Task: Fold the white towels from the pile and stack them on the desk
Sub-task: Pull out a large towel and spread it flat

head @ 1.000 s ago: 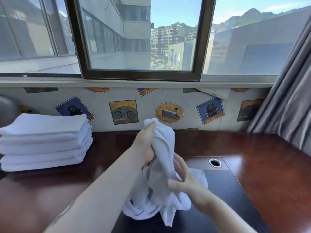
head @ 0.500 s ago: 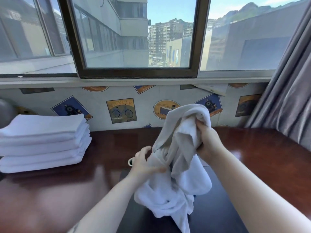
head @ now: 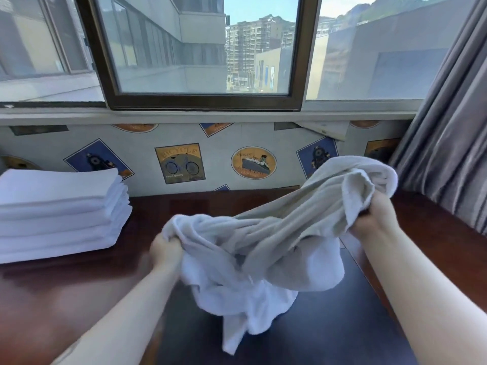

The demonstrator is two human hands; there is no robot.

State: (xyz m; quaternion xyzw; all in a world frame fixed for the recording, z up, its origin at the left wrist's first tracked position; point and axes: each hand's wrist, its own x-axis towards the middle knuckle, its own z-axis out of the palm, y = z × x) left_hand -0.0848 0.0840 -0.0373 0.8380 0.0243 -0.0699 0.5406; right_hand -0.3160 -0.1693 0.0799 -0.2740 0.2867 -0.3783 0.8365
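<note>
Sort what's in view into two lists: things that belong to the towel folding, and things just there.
Belongs to the job:
- crumpled white towel, gripped by left hand and right hand
- stack of folded towels
- desk

Just there:
- curtain
- window
- picture wallpaper

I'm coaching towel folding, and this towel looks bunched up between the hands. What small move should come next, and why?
Probably draw the hands farther apart to pull the white towel flat. The left hand and right hand each grip a bunched end, and the middle hangs twisted over the desk, so it cannot yet be folded for the stack of folded towels.
</note>
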